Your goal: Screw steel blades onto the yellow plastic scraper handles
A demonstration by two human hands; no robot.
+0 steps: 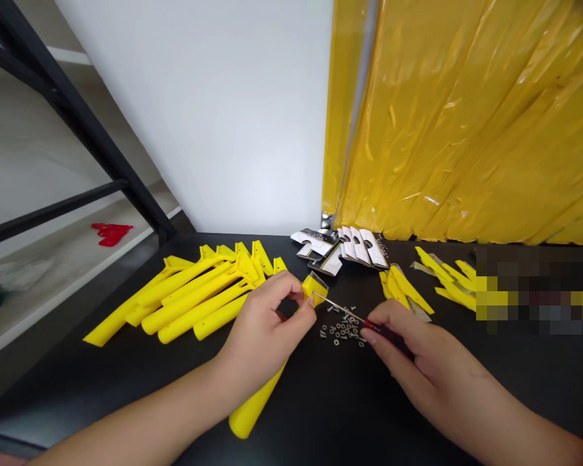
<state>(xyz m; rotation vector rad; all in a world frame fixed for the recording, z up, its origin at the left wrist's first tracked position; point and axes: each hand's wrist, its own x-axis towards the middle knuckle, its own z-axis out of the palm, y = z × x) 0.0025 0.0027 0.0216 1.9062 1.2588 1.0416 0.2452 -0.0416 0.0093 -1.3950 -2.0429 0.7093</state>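
While the left hand is clamping a long yellow plastic scraper handle near the middle of the tabletop, the right hand is pinching a slim red-handled screwdriver, its steel tip reaching the handle's head; the hands are close but apart. A large heap of yellow handles is lying toward the left edge of the black tabletop, tiny silver washers are scattering just beyond the hands, and smaller bunches of yellow pieces are sitting toward the right.

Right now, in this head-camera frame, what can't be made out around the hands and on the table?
Head view:
- Screwdriver tip: too small to tell what it meets at the end of the yellow plastic handle.
- Screwdriver's red handle: mostly hidden by the right hand.
- Middle of the yellow plastic handle: hidden by the left hand.
- Small metal parts: too small to tell their kind.
- Right side of the table: objects obscured by a pixelated block.
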